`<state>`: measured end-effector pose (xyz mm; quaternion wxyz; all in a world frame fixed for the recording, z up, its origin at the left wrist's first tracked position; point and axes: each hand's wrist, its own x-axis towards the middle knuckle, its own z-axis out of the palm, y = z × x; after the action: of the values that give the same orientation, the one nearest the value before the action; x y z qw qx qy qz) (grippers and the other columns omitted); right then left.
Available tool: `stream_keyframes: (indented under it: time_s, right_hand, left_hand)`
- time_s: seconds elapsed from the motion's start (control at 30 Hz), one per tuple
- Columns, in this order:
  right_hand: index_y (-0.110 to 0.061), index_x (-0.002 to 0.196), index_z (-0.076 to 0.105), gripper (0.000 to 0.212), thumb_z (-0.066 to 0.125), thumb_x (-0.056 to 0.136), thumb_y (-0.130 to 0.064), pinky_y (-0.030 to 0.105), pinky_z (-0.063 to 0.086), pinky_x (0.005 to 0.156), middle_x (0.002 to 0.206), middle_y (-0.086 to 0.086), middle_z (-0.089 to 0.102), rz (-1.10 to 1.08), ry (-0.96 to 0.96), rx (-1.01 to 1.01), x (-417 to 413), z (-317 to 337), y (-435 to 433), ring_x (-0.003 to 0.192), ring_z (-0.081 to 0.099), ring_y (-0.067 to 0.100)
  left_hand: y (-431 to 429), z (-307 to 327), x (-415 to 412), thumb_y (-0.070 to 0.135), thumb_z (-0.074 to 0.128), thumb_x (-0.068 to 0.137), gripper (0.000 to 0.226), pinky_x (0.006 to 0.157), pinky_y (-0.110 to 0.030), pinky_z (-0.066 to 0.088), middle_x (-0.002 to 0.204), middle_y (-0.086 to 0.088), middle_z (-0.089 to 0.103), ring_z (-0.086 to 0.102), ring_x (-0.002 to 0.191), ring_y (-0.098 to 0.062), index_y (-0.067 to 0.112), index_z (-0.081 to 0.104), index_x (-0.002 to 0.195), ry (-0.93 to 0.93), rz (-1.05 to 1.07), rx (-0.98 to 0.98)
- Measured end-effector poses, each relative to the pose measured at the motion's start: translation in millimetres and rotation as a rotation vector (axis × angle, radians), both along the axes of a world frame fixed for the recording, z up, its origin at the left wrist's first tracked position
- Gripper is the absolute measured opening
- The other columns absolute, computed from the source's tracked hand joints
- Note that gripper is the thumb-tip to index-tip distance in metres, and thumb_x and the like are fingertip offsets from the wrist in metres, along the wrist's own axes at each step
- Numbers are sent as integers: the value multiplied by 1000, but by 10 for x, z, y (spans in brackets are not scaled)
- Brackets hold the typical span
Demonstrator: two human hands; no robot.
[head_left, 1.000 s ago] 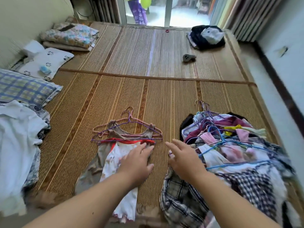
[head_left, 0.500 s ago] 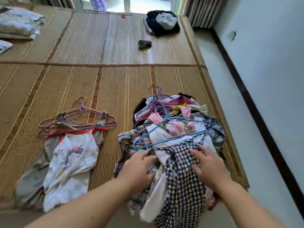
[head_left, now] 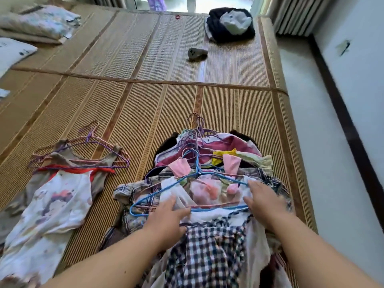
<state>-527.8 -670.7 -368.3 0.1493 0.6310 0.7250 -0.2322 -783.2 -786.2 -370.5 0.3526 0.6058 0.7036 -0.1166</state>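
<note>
A heap of clothes on wire hangers point(head_left: 209, 154) lies on the woven mat point(head_left: 145, 100) right in front of me. On top is a white floral garment point(head_left: 207, 192) hung on a blue hanger point(head_left: 196, 173), with a dark checked garment point(head_left: 207, 252) below it. My left hand point(head_left: 166, 219) rests on the white cloth at the hanger's lower bar, fingers fairly straight. My right hand point(head_left: 264, 202) lies on the cloth at the hanger's right end. To the left lies a white printed top with red trim point(head_left: 56, 202) over a grey-brown top on purple and pink hangers point(head_left: 87, 150).
A dark bundle of clothes point(head_left: 230, 23) and a small grey object point(head_left: 196, 53) lie at the far end of the mat. Folded bedding point(head_left: 39, 21) and a white pillow point(head_left: 12, 50) are at the far left. A strip of floor point(head_left: 301, 142) and a wall run along the right.
My left hand left the stack on the left and came over to the heap. Both hands then slid up from the checked garment to the white one at the blue hanger.
</note>
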Motion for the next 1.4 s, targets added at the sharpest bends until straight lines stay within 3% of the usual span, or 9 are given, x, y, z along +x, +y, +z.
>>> stream_keyframes:
  time_s: [0.13,0.37,0.5,0.67,0.73,0.8,0.9,1.07,1.4]
  right_hand:
    - [-32,126,48,36,41,93,-46,40,43,86,119,9,52,-19,-46,87,-47,-99,99,108,48,32]
    - [-27,103,70,17,57,92,-24,23,31,56,77,-4,51,-98,460,173,84,397,-128,71,48,6]
    - [-23,101,73,19,66,85,-14,14,38,64,78,-6,53,-54,625,232,157,992,-326,74,54,7]
    - [-20,96,74,17,66,85,-10,7,39,59,78,-3,56,-48,689,216,107,1676,-583,73,57,12]
    - [-19,97,74,17,66,86,-11,12,40,61,81,-4,59,-45,702,201,-36,1872,-689,76,58,14]
    - [-16,99,74,17,66,86,-10,17,41,65,83,-7,61,-9,680,214,-262,2025,-795,77,58,14]
    - [-12,98,74,17,69,83,-8,11,39,63,82,-5,61,92,660,245,-768,2236,-982,76,59,18]
    - [-15,98,75,17,72,81,-15,33,45,67,85,7,63,353,574,347,-1844,2556,-1365,73,59,25]
    - [-16,106,73,21,65,87,-21,21,36,69,98,5,69,462,557,346,-4313,2817,-2402,85,62,22]
  left_hand:
    - [-22,-20,43,43,54,88,58,116,-42,19,160,0,-1,8,145,-22,46,33,141,1,50,42]
    - [-162,469,-223,40,50,90,78,116,-48,6,157,7,-15,-10,145,-24,38,-1,148,60,248,207]
    - [-242,944,-523,34,41,96,70,118,-46,13,159,5,5,4,146,-18,31,-2,151,38,321,274]
    - [-548,1578,-846,33,38,100,26,83,-33,45,115,5,62,55,108,-22,42,56,116,-170,372,281]
    - [-777,1840,-976,35,40,99,23,61,-26,36,84,11,59,55,82,-15,45,55,85,-229,401,320]
    - [-1054,2059,-1171,36,40,99,23,56,-27,32,74,9,55,50,69,-11,40,52,80,-228,431,365]
    - [-1512,2301,-1591,35,41,99,18,59,-29,35,80,3,61,55,74,-15,33,56,88,-200,494,406]
    - [-2274,2575,-2415,35,43,99,22,63,-30,36,88,4,66,58,80,-18,30,64,103,-109,605,469]
    - [-3453,3015,-4739,33,47,98,19,64,-29,44,80,7,64,59,78,-15,43,59,88,-75,693,615]
